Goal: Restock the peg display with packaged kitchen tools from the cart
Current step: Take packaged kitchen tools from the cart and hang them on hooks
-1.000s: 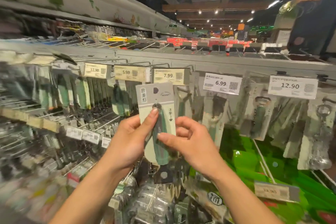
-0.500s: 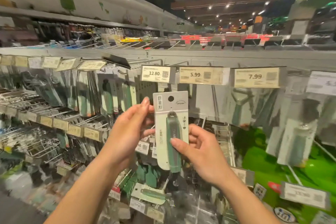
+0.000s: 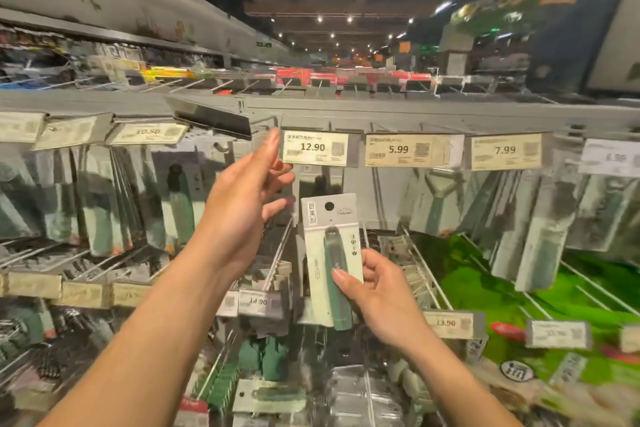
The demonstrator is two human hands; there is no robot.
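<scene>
Head view: right hand [image 3: 375, 291] pinches the packaged tool [image 3: 331, 260] below the 12.90 price tag [image 3: 316, 148]; left hand [image 3: 247, 198], fingers spread, reaches toward that tag. Missing the peg could drop the pack.

Packaged tool [image 3: 330, 260] hangs below the 12.90 tag [image 3: 317, 148], left of the 5.99 tag [image 3: 408, 150]

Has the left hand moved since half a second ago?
Yes. The left hand has left the packaged tool and risen to the 12.90 price tag; its fingers touch the tag's left edge.
</scene>
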